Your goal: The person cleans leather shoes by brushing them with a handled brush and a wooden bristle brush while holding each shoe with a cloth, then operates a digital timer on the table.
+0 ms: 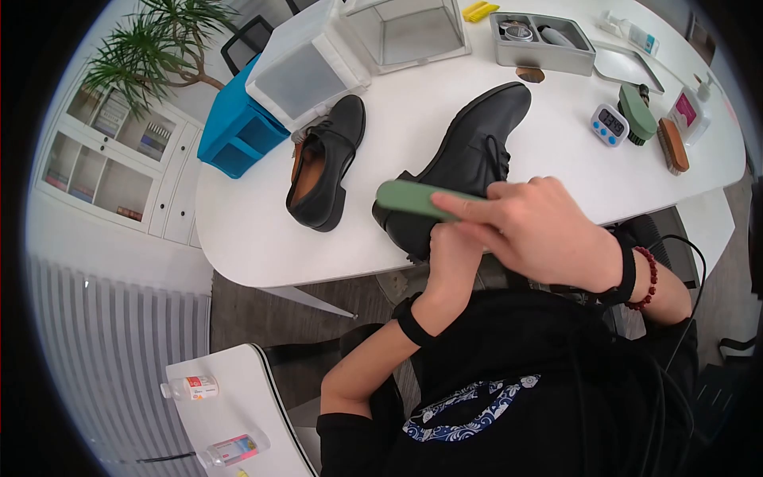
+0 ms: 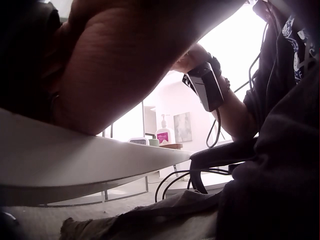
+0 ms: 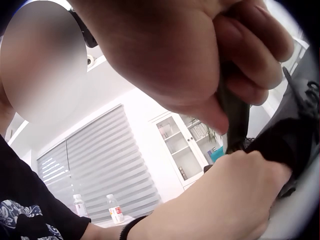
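Observation:
A black lace-up dress shoe (image 1: 469, 131) lies on the white table, its toe pointing to the far right. My right hand (image 1: 540, 230) grips a green-backed shoe brush (image 1: 413, 199) over the shoe's heel end, index finger stretched along its back. The brush's bristles are mostly hidden. My left hand (image 1: 457, 258) holds the shoe near its opening, below the brush; its fingertips are covered. In the right wrist view, curled fingers (image 3: 250, 50) wrap the brush above the back of the left hand. A second black shoe (image 1: 327, 163) stands to the left, tan lining showing.
Beyond the shoes stand clear-fronted boxes (image 1: 314, 71) and a blue organizer (image 1: 242, 127). A metal tin (image 1: 544, 60) sits at the back. To the right are a timer (image 1: 610, 126), another green brush (image 1: 637, 114), a wooden brush (image 1: 672, 146) and a pump bottle (image 1: 690, 111).

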`<state>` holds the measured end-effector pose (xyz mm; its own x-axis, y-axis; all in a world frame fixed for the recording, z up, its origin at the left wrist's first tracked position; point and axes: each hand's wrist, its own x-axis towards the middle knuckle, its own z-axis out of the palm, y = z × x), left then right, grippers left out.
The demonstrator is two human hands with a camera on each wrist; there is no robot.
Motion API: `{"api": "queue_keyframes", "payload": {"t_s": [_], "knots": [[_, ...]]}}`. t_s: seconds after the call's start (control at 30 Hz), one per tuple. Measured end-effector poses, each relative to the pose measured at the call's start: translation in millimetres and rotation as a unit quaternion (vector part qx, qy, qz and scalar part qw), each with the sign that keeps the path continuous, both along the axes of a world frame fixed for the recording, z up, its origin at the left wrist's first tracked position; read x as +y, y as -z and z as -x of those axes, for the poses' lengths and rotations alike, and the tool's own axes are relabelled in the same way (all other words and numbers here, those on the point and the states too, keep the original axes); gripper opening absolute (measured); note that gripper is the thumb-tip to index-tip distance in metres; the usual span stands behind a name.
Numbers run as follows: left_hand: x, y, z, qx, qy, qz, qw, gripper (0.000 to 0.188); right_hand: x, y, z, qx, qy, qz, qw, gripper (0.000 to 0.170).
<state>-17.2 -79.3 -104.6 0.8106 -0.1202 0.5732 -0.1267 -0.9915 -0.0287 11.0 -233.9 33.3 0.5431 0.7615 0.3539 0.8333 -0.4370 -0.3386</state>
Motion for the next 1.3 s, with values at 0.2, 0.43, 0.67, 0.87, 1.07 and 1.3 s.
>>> {"api": "queue_keyframes", "payload": {"t_s": [0.2, 0.43, 0.67, 0.87, 1.07, 1.3], "knots": [[-7.1, -19.8, 1.6, 0.105, -0.114, -0.311, 0.938, 0.014, 3.2, 5.8, -9.4, 0.013, 0.023, -0.035, 0.999, 0.037], [1.9, -6.1, 3.1, 0.018, 0.014, -0.004, 1.0, 0.013, 11.5, 5.1, 7.2, 0.009, -0.02, -0.027, 0.999, 0.038], [0.3, -10.3, -1.3, 0.021, -0.057, -0.209, 0.976, 0.012, 11.0, 8.2, -11.9, 0.003, 0.01, -0.04, 0.999, 0.037], [-0.4, -15.0, 3.7, 0.069, -0.035, -0.235, 0.969, 0.005, 12.3, 0.3, -1.1, 0.006, 0.009, 0.003, 1.0, 0.038], [-1.5, -23.1, 5.7, 0.104, -0.02, -0.21, 0.972, 0.005, 12.9, 8.3, -10.2, 0.006, 0.006, -0.04, 0.999, 0.038], [-11.8, -35.0, 6.3, 0.109, -0.109, -0.326, 0.933, 0.008, 12.0, 3.6, -13.3, -0.007, 0.033, 0.003, 0.999, 0.039]]}}
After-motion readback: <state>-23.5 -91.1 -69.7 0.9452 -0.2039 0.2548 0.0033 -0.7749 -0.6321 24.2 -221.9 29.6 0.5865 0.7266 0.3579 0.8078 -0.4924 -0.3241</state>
